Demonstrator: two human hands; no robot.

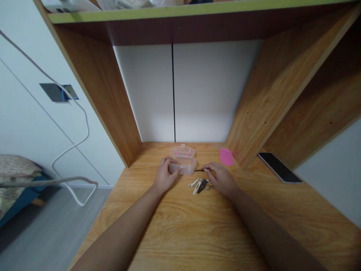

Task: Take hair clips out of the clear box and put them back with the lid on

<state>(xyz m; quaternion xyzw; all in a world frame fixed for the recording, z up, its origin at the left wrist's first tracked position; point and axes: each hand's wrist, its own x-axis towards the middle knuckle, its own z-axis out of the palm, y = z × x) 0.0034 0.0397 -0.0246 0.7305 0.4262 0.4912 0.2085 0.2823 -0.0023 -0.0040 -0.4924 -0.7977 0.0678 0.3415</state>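
A small clear plastic box [187,165] stands on the wooden desk, its hinged lid [183,151] tipped back and showing pink bits. My left hand [165,176] grips the near left side of this box, thumb at the front wall. Just right of the box, my right hand [218,176] pinches a thin dark hair clip [199,170] that points toward the box. Below those fingers lies a little pile of hair clips, among them a black clip [202,186] and a pale clip [196,187]. The inside of the box is hard to make out.
A pink flat piece [226,156] lies right of the box near the upright panel [270,90]. Further right rests a phone [279,167]. A shelf [180,15] with a green edge spans overhead. At left, a white cable [88,128] hangs by the wall.
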